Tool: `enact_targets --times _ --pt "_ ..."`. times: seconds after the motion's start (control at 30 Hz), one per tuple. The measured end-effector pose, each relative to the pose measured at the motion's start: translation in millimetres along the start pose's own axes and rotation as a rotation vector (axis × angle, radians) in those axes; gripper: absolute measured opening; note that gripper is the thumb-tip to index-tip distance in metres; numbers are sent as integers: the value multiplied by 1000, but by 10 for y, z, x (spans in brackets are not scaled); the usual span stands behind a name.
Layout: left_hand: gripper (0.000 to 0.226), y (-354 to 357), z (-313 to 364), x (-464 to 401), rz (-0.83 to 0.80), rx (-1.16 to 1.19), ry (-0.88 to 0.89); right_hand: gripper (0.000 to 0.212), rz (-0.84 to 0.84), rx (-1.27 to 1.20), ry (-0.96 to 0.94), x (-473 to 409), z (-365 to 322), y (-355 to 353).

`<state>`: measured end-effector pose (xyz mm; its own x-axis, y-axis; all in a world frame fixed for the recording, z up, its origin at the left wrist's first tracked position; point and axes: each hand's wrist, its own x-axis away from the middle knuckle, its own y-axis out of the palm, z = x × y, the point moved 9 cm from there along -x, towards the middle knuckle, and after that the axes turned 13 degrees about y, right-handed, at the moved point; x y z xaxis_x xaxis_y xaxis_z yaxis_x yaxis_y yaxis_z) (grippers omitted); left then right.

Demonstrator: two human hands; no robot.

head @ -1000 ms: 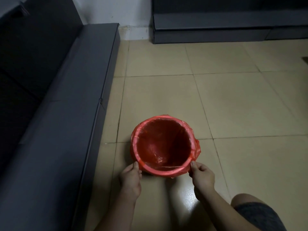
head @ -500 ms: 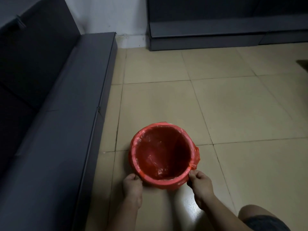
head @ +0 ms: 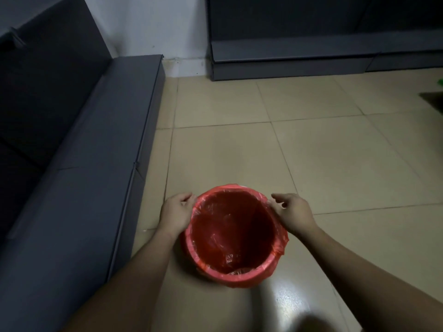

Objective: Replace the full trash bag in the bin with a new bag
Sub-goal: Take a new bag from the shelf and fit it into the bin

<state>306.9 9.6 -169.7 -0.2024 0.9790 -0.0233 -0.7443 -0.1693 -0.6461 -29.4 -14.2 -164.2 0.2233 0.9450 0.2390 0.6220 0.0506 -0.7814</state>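
Observation:
A small round bin stands on the tiled floor, fully lined with a red trash bag (head: 230, 226). The bag's edge is folded down over the bin's rim (head: 242, 280), so the bin's own wall is hidden. The inside looks empty apart from the wrinkled plastic. My left hand (head: 176, 213) is at the rim's far left side, its fingertips pinching the bag's edge. At the far right side, my right hand (head: 291, 210) has thumb and fingers on the bag's edge. Both forearms reach in from below, one on each side of the bin.
A long dark grey sofa (head: 84, 188) runs along the left, close to the bin. Another dark grey low unit (head: 287, 58) stands against the back wall. A dark object (head: 434, 99) pokes in at the right edge. Beige floor tiles (head: 335, 164) stretch to the right.
Both hands moved from the bin's near edge, along its sides, to the far part of the rim. The camera came closer and now looks more steeply down into the bin.

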Motion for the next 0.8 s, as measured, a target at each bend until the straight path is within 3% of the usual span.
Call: enact_targets --times 0.1,0.2,0.3,0.4,0.47,0.6,0.7,0.8 --pt "27 156 -128 -81 -43 17 -30 28 -61 30 35 -120 84 123" --pt "7 202 -295 -69 27 164 -140 21 -21 -18 51 -177 109 128" --pt "17 255 -434 -40 84 345 -276 21 -8 -112 105 -230 173 154" --pt "9 398 -558 -16 84 580 -421 32 -135 -345 244 -255 365 297" --pt "14 483 -602 -9 58 695 -495 30 -270 -507 329 -238 450 442" --pt "18 573 -596 1 -58 729 -571 26 -388 -578 378 -257 454 560" --pt "20 451 -516 -143 -20 586 -453 19 -341 -542 346 -348 400 443" --pt "25 275 -178 -430 -5 337 -146 17 -240 -531 238 -485 209 229"
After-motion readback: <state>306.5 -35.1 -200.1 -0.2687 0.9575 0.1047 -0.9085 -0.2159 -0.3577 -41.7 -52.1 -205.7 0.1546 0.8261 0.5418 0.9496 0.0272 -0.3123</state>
